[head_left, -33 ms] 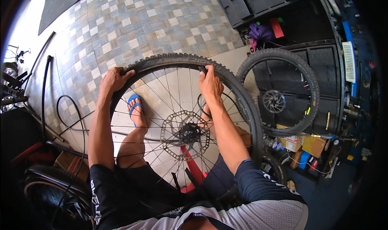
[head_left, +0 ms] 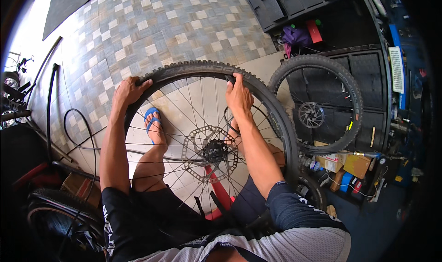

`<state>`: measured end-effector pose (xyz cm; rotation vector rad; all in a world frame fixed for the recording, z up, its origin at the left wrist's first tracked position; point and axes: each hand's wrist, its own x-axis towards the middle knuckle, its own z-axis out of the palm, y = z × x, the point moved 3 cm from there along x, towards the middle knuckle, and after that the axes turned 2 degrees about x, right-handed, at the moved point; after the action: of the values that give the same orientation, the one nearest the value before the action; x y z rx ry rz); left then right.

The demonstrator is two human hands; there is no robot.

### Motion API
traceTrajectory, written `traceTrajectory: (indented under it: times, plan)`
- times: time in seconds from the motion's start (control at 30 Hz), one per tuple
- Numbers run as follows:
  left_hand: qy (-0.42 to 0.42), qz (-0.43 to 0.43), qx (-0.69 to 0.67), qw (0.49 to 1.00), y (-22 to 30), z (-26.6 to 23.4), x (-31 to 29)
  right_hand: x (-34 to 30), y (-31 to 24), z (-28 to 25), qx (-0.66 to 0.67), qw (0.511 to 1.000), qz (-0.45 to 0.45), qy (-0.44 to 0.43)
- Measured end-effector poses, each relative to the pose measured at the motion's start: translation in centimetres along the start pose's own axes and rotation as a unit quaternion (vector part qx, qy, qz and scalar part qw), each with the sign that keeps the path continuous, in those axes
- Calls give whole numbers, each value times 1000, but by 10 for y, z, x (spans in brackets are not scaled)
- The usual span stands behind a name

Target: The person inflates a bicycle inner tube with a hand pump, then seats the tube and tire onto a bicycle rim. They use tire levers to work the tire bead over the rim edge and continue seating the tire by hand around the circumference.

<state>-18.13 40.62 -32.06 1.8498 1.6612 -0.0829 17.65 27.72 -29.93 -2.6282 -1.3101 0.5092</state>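
A bicycle wheel with a knobby black tire [head_left: 193,68] stands upright in front of me, between my bare legs. My left hand [head_left: 126,92] is closed round the tire at its upper left, thumb along the sidewall. At the upper right, my right hand [head_left: 239,97] grips the tire's inner edge by the rim, its index finger reaching up onto the sidewall. A small dark piece shows at its thumb; I cannot make out what it is. Thin black spokes run to the hub [head_left: 215,151], which carries a large perforated brake disc [head_left: 188,147]. A red stand part [head_left: 220,188] shows below the hub.
A second wheel [head_left: 357,100] leans against black drawers [head_left: 368,70] at the right. Beside it lie boxes [head_left: 357,165] and a plastic bottle [head_left: 309,163]. A black hose [head_left: 66,123] loops across the floor at left. Another tire [head_left: 41,195] stands at the lower left.
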Motion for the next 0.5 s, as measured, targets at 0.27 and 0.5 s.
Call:
traceTrajectory:
  times: [0.27,0.5]
  plan:
    - [-1,-7,2,1000,0,1,12,17,-12,20,23,999,-17,41]
    - [0,-11,-5,1000,-8,7,13,45,-29,0,-95,992,-65,-54]
